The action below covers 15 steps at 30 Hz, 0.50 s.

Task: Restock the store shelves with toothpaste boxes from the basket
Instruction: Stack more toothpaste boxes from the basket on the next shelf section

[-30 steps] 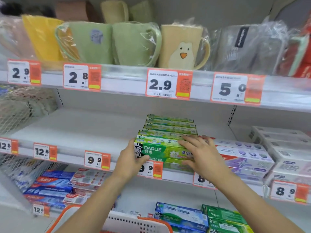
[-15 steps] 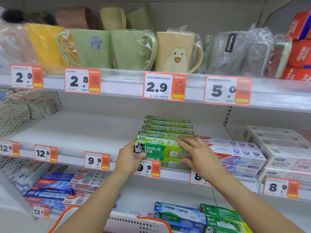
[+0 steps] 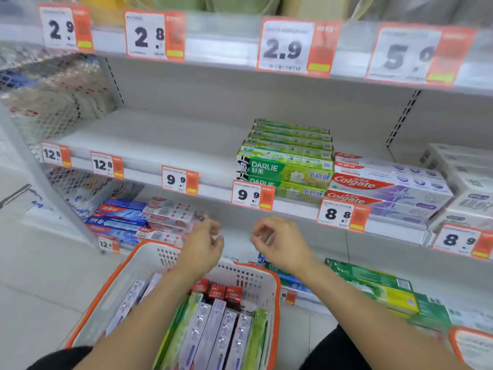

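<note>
Above the far rim of the orange-edged basket (image 3: 125, 273) both hands hang empty, well below the shelf front. The left hand (image 3: 202, 245) has its fingers loosely curled round nothing; the right hand (image 3: 280, 243) is the same, thumb and fingers slack and apart, no box between them.

The toothpaste boxes in the basket (image 3: 213, 324) lie directly beneath and nearer than the hands, packed side by side with their long axes running near to far, short ends pointing toward the shelves. Red-capped ends show at the far side, pale lilac boxes in the middle, green ones at both flanks. Both wrists cross the stock, so either hand could drop onto a box; the left sits over the lilac and red ones, the right over the basket's right edge and the green box there.

On the middle shelf the green Darlie stack (image 3: 285, 166) stands behind a 9.9 tag (image 3: 252, 194), touching the Colgate boxes (image 3: 386, 188) on its right; bare shelf (image 3: 160, 137) lies to its left. A box lifted by its length would likely need turning crosswise to match those rows.
</note>
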### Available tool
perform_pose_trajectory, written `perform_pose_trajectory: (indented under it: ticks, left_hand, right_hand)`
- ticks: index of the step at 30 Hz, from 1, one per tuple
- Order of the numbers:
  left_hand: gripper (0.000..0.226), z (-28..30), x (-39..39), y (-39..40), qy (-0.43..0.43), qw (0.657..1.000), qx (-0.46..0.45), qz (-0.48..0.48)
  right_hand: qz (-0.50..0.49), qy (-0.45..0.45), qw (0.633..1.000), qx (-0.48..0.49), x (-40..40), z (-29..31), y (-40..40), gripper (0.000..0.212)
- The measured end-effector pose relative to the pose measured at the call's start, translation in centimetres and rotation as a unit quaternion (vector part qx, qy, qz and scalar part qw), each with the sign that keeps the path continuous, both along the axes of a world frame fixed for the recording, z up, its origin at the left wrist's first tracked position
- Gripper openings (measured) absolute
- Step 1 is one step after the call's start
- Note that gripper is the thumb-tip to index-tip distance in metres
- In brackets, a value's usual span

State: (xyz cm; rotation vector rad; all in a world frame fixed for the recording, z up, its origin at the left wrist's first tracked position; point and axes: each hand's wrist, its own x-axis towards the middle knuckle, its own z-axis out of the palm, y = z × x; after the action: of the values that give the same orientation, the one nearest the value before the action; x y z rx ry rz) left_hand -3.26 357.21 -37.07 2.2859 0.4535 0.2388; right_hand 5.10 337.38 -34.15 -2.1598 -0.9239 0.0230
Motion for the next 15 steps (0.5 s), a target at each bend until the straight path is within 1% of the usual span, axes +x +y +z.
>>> perform_pose_trajectory:
  ticks: [2,3,5,7,9,11,12,14,15]
  left_hand:
    - [0.027,-4.7,-2.5,-0.2,0.109,0.993,-0.034,-0.01]
    - [0.028,-6.7,-3.9,-0.5,0.148,0.988,-0.051,-0.013]
    - [0.03,-10.1,-6.6,-1.0,0.217,0.972,-0.084,-0.023]
    - [0.037,-12.7,-9.0,-1.4,0.286,0.951,-0.115,-0.024]
    - [0.044,-14.8,-11.0,-1.7,0.333,0.934,-0.124,-0.013]
    - [0.054,-16.5,-12.9,-2.0,0.349,0.93,-0.117,0.004]
    - [0.06,-17.4,-13.7,-2.0,0.351,0.931,-0.103,0.022]
    - [0.071,-18.7,-15.2,-1.6,0.352,0.931,-0.063,0.069]
    - [0.075,-19.2,-15.8,-1.3,0.362,0.927,-0.048,0.088]
  right_hand:
    - [0.021,0.126,0.99,-0.054,-0.9,-3.8,1.1,0.013]
    - [0.035,0.18,0.98,-0.078,-1.4,-5.7,1.5,0.017]
    - [0.054,0.251,0.957,-0.133,-2.4,-9.6,1.9,0.027]
    - [0.073,0.3,0.926,-0.216,-3.5,-12.8,2.0,0.039]
    - [0.121,0.315,0.881,-0.333,-4.5,-15.1,2.0,0.053]
    - [0.159,0.295,0.839,-0.427,-5.3,-16.6,2.0,0.067]
    - [0.161,0.289,0.828,-0.452,-5.6,-17.3,2.0,0.071]
    - [0.146,0.286,0.824,-0.466,-6.0,-18.3,2.2,0.077]
    - [0.14,0.284,0.825,-0.468,-6.1,-18.7,2.3,0.077]
